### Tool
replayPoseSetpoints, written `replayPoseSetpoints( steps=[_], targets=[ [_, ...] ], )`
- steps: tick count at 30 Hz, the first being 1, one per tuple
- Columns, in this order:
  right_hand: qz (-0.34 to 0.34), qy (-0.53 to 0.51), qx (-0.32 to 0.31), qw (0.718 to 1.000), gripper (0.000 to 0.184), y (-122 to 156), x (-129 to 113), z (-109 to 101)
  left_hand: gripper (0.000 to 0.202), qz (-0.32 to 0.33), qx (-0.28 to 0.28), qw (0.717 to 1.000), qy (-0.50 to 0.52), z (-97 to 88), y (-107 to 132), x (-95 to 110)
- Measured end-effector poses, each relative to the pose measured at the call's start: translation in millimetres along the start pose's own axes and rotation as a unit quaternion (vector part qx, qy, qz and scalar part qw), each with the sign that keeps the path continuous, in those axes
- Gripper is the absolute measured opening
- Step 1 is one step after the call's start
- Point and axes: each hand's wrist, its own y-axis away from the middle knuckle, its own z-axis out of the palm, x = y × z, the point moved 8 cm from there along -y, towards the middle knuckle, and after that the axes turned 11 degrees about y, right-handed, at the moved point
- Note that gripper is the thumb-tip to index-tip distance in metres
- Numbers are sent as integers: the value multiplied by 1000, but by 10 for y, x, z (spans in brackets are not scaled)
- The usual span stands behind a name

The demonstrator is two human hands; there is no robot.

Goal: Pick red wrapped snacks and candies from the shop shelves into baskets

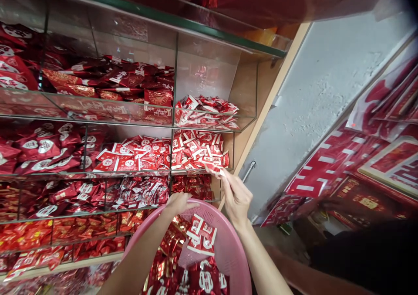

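My left hand grips the far rim of a pink plastic basket held in front of me. The basket holds several red foil packets, some with white labels. My right hand is raised just above the basket's right rim, fingers pinching a red-and-white packet at the front edge of a glass shelf compartment full of the same packets.
Glass shelves with several compartments of red wrapped sweets fill the left and centre. A wooden side panel ends the shelving. A grey wall stands to the right, with red decorations hanging on it.
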Motion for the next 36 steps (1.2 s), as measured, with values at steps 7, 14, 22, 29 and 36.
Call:
replayPoseSetpoints(
  steps=[7, 14, 22, 29, 36],
  targets=[
    [106, -73, -296, 947, 32, 686, 311, 533, 62, -6, -9, 1000, 10, -4, 19, 17],
    [174, -43, -530, 829, 40, 1671, 819, 1002, 65, -16, -10, 1000, 3, -39, 40, 38],
    [163, -41, -586, 793, 26, 1866, 703, 1171, 64, -12, -8, 1000, -4, -29, 37, 36],
    [85, 25, -600, 795, 19, 1838, 531, 1218, 65, -9, -4, 1000, -5, -58, 50, 58],
    [19, 103, -459, 882, 16, 817, 257, 853, 65, -11, -3, 1000, 2, -43, 44, 45]
  ],
)
